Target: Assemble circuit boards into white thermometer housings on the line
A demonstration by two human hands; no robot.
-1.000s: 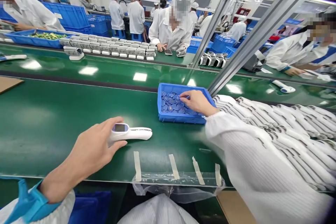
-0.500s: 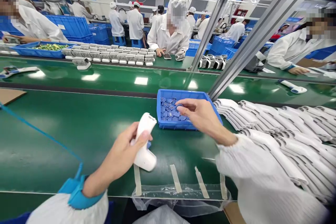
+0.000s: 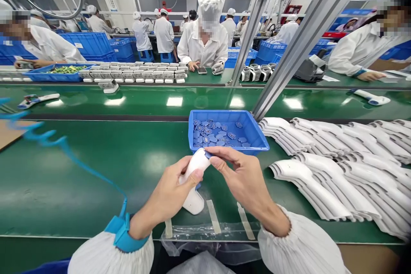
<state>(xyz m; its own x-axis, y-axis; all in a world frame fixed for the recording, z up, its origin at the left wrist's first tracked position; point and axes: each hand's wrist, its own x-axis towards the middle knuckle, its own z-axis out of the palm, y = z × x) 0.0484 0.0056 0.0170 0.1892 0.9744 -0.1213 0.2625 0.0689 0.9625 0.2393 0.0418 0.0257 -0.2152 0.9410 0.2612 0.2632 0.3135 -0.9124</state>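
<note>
My left hand [image 3: 171,186] is closed round a white gun-shaped plastic housing [image 3: 195,201], held tilted above the green bench. A bit of blue shows at the housing's inner side. At its upper end, my right hand [image 3: 242,175] pinches a small blue plastic piece [image 3: 208,154] against the opening. The fingers partly hide that piece. Just beyond both hands stands a blue tray [image 3: 261,141] with many flat blue pieces [image 3: 205,130] in it. A blue wrist strap [image 3: 130,239] with a coiled cord circles my left wrist.
Rows of white housing shells [image 3: 308,180] lie at the right. Tape strips [image 3: 213,216] hold a clear plastic bag at the front edge. A metal post [image 3: 289,55] slants beyond the tray. A belt [image 3: 144,98] carries a gun-shaped unit [image 3: 372,96]. Across it, a co-worker [image 3: 204,43] sits.
My right hand has left the tray with a blue piece and come to the housing's upper end. My left hand and the housing have shifted slightly right.
</note>
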